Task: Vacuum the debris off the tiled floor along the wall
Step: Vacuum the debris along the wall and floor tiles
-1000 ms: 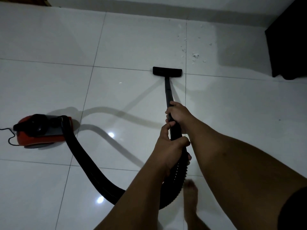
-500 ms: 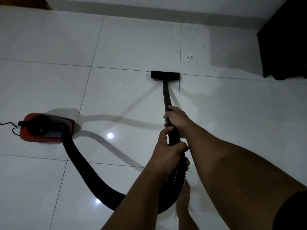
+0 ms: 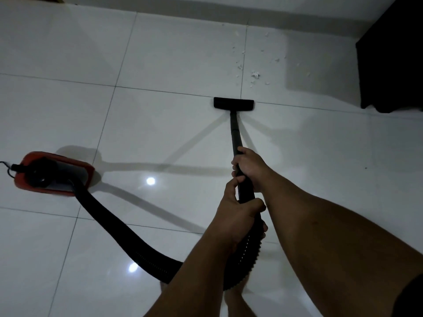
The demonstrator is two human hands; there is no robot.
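Both hands hold the black vacuum wand (image 3: 235,131). My right hand (image 3: 248,167) grips it higher up the tube, my left hand (image 3: 237,216) grips just below, where the ribbed hose (image 3: 109,220) begins. The flat black nozzle (image 3: 233,103) rests on the white tiled floor (image 3: 174,53) at a grout line. White debris crumbs (image 3: 254,74) lie scattered just beyond the nozzle, toward the wall (image 3: 251,5). The red vacuum body (image 3: 53,173) sits on the floor at the left, joined by the hose.
A dark piece of furniture (image 3: 391,60) stands at the far right against the wall. A black power cord (image 3: 5,169) leaves the vacuum body at the left edge. My bare foot (image 3: 238,303) shows below the hose. Ceiling lights reflect in the glossy tiles.
The view has shifted left, so the nozzle and debris sit further right in frame. The vacuum body has slid closer along the floor and turned. Both hands keep their grip.
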